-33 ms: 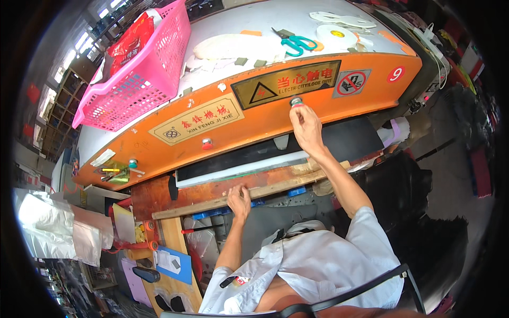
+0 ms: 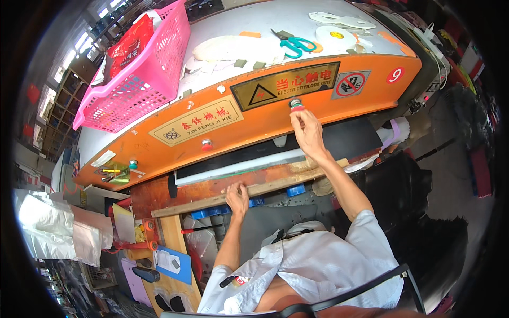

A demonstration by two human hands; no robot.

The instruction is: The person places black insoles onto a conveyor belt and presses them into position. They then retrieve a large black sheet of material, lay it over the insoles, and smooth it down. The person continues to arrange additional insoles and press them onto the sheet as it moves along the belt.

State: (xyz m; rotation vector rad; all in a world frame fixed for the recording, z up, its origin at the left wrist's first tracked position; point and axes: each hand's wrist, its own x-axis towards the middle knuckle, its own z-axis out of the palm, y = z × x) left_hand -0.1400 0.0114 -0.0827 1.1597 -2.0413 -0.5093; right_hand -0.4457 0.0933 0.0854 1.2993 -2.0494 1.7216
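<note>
My right hand (image 2: 308, 133) is just below a red-capped push button (image 2: 297, 106) on the orange front of a large machine (image 2: 371, 98). Its fingers are loosely curled and hold nothing; whether a fingertip touches the cap I cannot tell. My left hand (image 2: 237, 199) has its bent fingers over a wooden bar (image 2: 281, 185) along the near edge of a reddish-brown board (image 2: 212, 186). A long white strip (image 2: 212, 177) lies on the board beside a black sheet (image 2: 342, 138), partly under the machine's front.
On the machine top are a pink basket (image 2: 143, 74) with a red packet (image 2: 130, 47), teal scissors (image 2: 298, 46) and a white tape roll (image 2: 336, 36). Another red button (image 2: 206, 144) and a green one (image 2: 133, 164) are further left. A blue clipboard (image 2: 175, 265) lies at lower left.
My right hand has dropped slightly, uncovering the red button cap. My left hand and the wooden bar have shifted a little toward the machine; more of the blue parts below shows.
</note>
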